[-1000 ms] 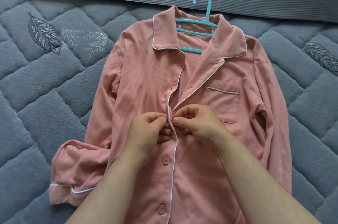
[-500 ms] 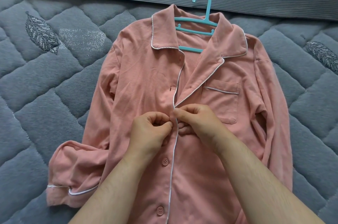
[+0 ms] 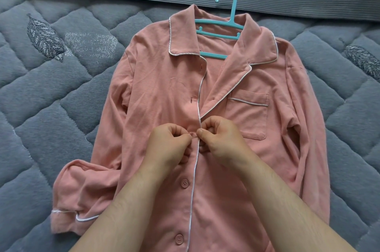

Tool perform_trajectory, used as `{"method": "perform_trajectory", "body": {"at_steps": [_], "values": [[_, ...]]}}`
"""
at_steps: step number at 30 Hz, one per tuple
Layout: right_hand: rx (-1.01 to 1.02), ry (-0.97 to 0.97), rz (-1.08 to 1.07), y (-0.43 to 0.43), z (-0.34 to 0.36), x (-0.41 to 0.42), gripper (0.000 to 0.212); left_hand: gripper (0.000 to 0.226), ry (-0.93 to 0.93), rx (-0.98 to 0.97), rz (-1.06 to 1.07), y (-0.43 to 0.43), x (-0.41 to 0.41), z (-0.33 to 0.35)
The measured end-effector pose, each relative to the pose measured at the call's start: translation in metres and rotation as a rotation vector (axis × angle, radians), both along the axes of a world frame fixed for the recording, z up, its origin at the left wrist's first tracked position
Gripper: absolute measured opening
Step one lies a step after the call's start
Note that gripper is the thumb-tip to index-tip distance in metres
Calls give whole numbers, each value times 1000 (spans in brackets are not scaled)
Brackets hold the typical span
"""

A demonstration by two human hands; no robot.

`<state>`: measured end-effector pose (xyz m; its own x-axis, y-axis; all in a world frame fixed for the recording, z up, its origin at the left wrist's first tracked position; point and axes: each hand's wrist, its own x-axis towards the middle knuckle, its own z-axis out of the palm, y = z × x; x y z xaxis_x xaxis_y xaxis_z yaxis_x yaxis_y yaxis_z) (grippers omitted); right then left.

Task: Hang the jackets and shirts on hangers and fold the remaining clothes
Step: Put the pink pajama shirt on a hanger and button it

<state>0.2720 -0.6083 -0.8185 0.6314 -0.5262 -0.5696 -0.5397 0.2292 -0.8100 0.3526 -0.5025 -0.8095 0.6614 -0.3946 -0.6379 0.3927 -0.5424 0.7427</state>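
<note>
A: Location of shirt?
B: Flat on quilt, collar over hanger; placket straight down from hanger.
A: Hands?
B: Midway below hanger, pinching placket at button with left hand and right hand. Next buttonhole just hanger-ward, equally near both.

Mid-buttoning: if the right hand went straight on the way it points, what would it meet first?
Probably the left hand: the right hand points up-left across the piped edge of the pink shirt, and their fingertips nearly meet there. Depth is hard to judge.
</note>
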Motion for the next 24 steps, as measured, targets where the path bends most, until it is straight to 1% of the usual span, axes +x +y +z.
{"method": "perform_trajectory", "body": {"at_steps": [2,5,8,11,13,15,16,18,19,20,22,24], "values": [[-13,-12,-25,3,-3,0,19,35,52,24,-21,-2,5,-1],[-117,-31,-49,8,-6,-2,20,38,114,43,-29,-5,10,-1],[-198,-42,-50,13,-7,-4,18,33,151,40,-21,-5,13,-1],[-270,-44,-34,17,-7,-5,15,24,178,63,-59,-9,17,0],[-352,-17,-6,15,-6,-4,13,25,171,95,-100,-10,19,1],[-316,6,-41,6,-4,-4,16,29,96,160,-181,-11,20,3],[-254,1,-99,-1,-4,-3,18,29,8,203,-232,-11,20,4],[-180,-1,-193,-17,-3,-1,17,17,-258,233,-254,-12,23,9],[-196,-2,-198,-24,-2,0,17,7,-372,204,-217,-14,26,12],[-235,-13,-177,-30,-1,3,21,3,-431,148,-177,-18,30,14],[-346,-56,-81,-38,2,9,34,8,-444,52,-175,-30,40,16],[-402,-58,-14,-43,4,15,42,17,-441,28,-221,-42,49,14]]}}
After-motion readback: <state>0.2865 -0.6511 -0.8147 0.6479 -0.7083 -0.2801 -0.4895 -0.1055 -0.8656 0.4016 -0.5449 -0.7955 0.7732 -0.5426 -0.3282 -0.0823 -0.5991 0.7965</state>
